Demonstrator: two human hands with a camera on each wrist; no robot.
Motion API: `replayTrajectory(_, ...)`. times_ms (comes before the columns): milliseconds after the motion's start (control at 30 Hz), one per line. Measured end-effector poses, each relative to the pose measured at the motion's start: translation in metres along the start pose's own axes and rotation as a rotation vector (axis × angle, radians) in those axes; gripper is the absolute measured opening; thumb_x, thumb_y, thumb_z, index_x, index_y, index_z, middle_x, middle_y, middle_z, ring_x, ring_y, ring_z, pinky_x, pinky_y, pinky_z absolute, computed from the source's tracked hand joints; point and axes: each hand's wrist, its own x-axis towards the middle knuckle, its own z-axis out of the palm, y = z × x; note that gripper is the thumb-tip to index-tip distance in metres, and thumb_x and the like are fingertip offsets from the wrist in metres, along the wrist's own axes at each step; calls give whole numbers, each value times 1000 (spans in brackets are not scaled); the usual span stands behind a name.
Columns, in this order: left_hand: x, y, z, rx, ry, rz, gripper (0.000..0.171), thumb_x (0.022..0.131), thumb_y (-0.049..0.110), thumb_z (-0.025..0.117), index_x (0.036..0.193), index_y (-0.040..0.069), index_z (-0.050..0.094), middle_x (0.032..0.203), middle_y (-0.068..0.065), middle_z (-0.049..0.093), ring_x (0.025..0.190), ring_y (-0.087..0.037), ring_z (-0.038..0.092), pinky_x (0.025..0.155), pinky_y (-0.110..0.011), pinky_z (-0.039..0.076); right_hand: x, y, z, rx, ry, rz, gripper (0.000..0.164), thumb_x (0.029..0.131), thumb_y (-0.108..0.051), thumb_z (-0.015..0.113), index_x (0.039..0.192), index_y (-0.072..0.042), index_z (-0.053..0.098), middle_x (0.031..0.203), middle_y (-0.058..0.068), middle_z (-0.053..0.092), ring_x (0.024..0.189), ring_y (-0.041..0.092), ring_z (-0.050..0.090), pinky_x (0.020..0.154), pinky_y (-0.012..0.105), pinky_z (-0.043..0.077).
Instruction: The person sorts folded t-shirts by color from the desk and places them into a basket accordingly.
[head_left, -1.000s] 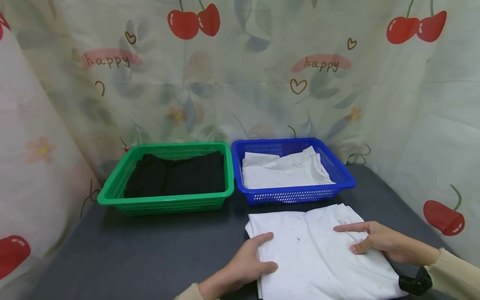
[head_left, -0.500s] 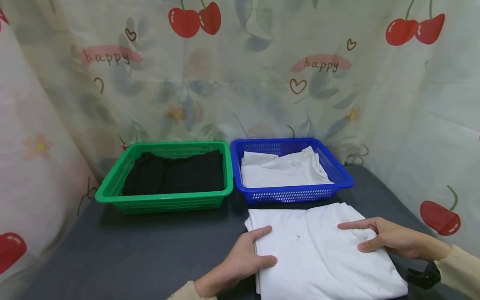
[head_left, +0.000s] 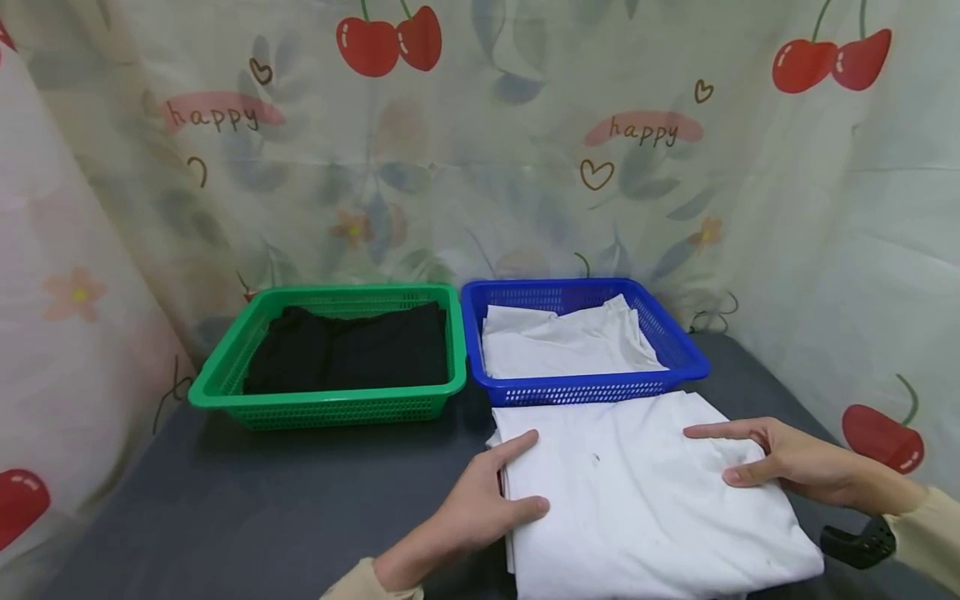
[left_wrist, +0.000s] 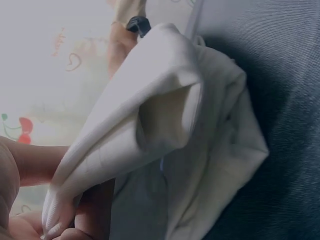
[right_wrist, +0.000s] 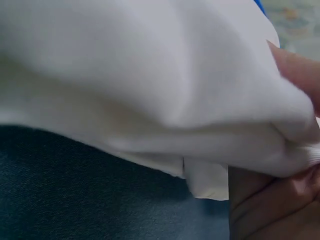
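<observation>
A folded white garment point(head_left: 637, 517) is held between my two hands in front of the baskets. My left hand point(head_left: 476, 500) grips its left edge, thumb and index finger on top and the other fingers underneath. At the right side, my right hand point(head_left: 806, 462) pinches the cloth the same way. Seen from the left wrist, the garment point(left_wrist: 150, 75) is raised at its edge in loose folds, and more white cloth point(left_wrist: 235, 135) lies below on the table. From the right wrist, the garment point(right_wrist: 150, 65) hangs over the dark surface.
A green basket point(head_left: 330, 399) holding folded black cloth point(head_left: 382, 350) stands at the back left. Beside it is a blue basket point(head_left: 592, 385) with folded white cloth point(head_left: 562, 342) inside. All stand on a dark grey table point(head_left: 262, 500), with printed curtains point(head_left: 487, 192) around it.
Both hands have raised the white garment slightly and moved it forward, its far edge now overlapping the front of the blue basket. The right hand has shifted a little to the right.
</observation>
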Motion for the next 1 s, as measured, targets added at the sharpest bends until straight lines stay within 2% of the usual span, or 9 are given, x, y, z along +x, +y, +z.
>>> replayTrajectory(100,0,4,-3,-20,-7,-1,73,80,4,81,146,9,49,145,-9,46,126,-21,47,103,-45,40,1,-3,-1,6,-9,-7,55,98,2,53,151,-7,39,148,0,42,126,15,48,96,50,46)
replayTrajectory(333,-1,11,-12,-79,-33,8,72,82,2,79,146,12,49,140,-11,48,111,-22,56,90,-41,51,2,-14,-3,-30,10,-37,55,98,2,53,151,-8,41,150,-3,40,127,7,46,96,45,47)
replayTrajectory(400,-1,14,-15,-99,-41,24,73,83,1,78,148,11,47,141,-12,46,112,-23,55,89,-40,51,3,-19,-2,-23,12,-48,56,98,3,53,151,-8,39,151,0,37,128,12,47,95,49,47)
replayTrajectory(533,0,19,-20,-105,-49,52,75,84,2,76,150,10,42,145,-13,43,119,-23,52,91,-40,50,4,-28,1,-39,42,-64,58,98,2,53,152,-10,38,155,5,27,129,14,46,95,49,47)
replayTrajectory(700,-1,23,-28,-93,-63,72,78,86,6,76,153,9,37,149,-12,38,124,-23,48,94,-40,48,5,-36,4,-63,80,-60,58,98,0,54,153,-11,38,159,17,12,129,4,42,98,42,46)
replayTrajectory(833,-2,28,-33,-126,-80,96,78,87,5,75,154,9,35,149,-12,38,124,-24,50,93,-38,49,5,-43,5,-75,112,-56,58,98,-1,56,153,-13,39,160,17,8,128,1,42,97,41,46)
replayTrajectory(1000,-3,33,-41,-191,-98,139,80,88,2,73,155,13,31,152,-11,34,128,-25,46,94,-38,49,4,-56,5,-83,136,-92,61,97,1,56,153,-14,37,160,15,7,128,10,46,92,48,49)
